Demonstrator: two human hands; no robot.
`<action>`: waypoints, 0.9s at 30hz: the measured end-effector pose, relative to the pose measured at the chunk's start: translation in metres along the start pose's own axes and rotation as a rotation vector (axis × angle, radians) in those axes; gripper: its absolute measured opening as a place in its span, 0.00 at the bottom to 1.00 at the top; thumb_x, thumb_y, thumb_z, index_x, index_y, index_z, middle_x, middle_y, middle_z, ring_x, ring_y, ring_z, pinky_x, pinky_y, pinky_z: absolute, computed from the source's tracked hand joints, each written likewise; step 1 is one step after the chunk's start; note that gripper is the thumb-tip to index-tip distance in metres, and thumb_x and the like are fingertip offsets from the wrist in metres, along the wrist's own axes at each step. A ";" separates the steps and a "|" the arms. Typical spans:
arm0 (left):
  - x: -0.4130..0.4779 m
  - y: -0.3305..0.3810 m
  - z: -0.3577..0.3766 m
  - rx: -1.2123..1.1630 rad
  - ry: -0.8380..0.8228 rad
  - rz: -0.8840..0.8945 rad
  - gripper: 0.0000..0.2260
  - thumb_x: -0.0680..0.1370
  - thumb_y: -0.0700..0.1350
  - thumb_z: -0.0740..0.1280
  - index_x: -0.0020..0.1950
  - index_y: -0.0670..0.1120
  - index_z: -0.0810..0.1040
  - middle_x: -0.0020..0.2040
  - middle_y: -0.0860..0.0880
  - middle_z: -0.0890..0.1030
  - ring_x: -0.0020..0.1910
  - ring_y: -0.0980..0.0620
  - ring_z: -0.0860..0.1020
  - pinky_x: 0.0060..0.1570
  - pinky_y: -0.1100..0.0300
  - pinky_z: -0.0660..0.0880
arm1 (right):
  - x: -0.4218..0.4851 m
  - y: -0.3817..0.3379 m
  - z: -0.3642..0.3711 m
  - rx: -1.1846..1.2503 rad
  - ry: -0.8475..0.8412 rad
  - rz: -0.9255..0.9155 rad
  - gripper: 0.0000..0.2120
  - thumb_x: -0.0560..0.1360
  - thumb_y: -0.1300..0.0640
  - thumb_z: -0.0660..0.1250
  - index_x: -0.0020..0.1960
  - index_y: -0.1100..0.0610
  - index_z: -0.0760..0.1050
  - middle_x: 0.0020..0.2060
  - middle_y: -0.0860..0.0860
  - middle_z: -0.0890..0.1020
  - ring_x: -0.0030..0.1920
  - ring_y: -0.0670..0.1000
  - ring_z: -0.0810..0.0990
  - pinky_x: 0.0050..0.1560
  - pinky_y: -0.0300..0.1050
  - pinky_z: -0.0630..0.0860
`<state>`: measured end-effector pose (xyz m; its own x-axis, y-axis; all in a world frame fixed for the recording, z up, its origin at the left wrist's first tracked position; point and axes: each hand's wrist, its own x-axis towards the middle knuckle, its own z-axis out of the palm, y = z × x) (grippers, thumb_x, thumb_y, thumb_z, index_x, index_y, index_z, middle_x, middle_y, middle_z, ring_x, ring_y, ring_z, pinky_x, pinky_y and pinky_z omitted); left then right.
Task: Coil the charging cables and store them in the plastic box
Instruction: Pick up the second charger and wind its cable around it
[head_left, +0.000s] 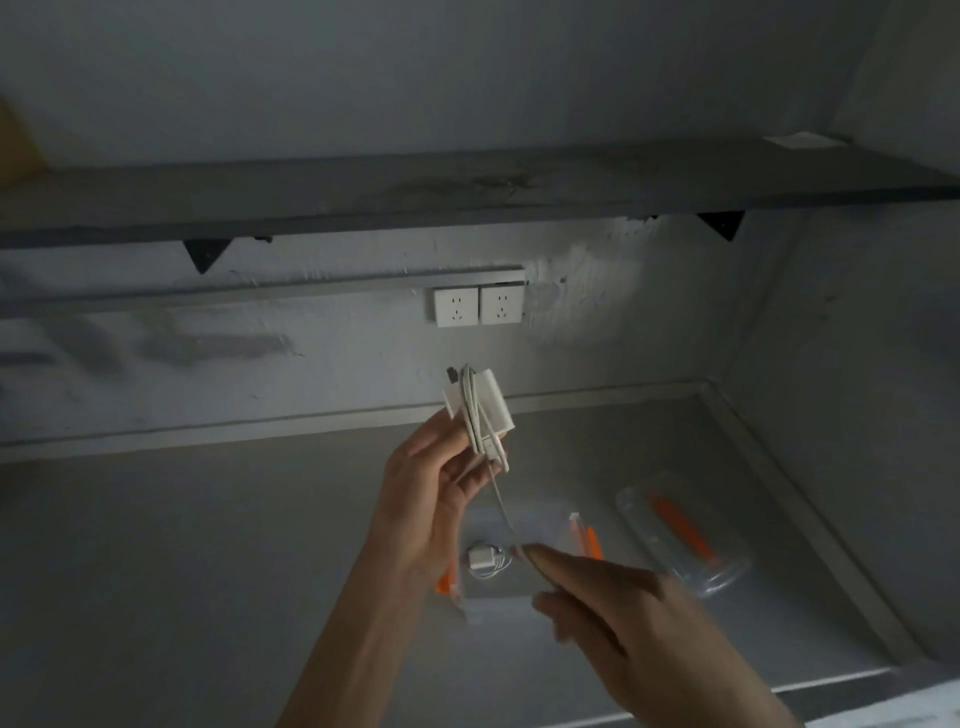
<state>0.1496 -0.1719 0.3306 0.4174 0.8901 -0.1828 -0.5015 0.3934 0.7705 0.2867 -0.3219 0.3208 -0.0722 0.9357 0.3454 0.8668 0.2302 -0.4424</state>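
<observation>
My left hand holds up a white charger block with a white cable wound several times around it. The cable's free end runs down to my right hand, which pinches it between thumb and fingers and looks blurred. Below both hands, on the grey desk, sits the clear plastic box with orange clips. Inside it lies another white charger with its coiled cable.
The box's clear lid with orange clips lies to the right on the desk. Two white wall sockets sit under a dark shelf. A wall closes the right side.
</observation>
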 end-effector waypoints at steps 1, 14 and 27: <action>-0.002 -0.001 -0.001 0.034 -0.015 0.001 0.11 0.70 0.40 0.67 0.51 0.41 0.83 0.42 0.46 0.86 0.42 0.51 0.85 0.42 0.58 0.81 | 0.001 -0.002 -0.011 -0.084 0.098 -0.067 0.14 0.78 0.47 0.61 0.63 0.41 0.72 0.37 0.41 0.83 0.38 0.45 0.84 0.41 0.45 0.78; -0.034 -0.002 0.022 0.125 -0.381 -0.064 0.12 0.66 0.36 0.71 0.48 0.39 0.85 0.39 0.43 0.83 0.42 0.46 0.79 0.36 0.62 0.77 | 0.035 0.009 -0.074 0.295 0.436 0.127 0.09 0.77 0.56 0.69 0.53 0.44 0.81 0.46 0.41 0.83 0.47 0.42 0.82 0.44 0.27 0.74; -0.029 0.012 0.018 0.060 -0.239 -0.028 0.10 0.70 0.37 0.66 0.49 0.37 0.83 0.43 0.42 0.85 0.45 0.48 0.86 0.40 0.61 0.82 | 0.031 0.043 -0.036 -0.088 0.394 0.388 0.05 0.79 0.57 0.63 0.46 0.48 0.71 0.40 0.45 0.79 0.40 0.49 0.80 0.37 0.44 0.76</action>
<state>0.1455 -0.1974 0.3562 0.6014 0.7966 -0.0604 -0.4441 0.3962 0.8036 0.3393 -0.2927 0.3423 0.4357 0.7728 0.4614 0.8320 -0.1502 -0.5340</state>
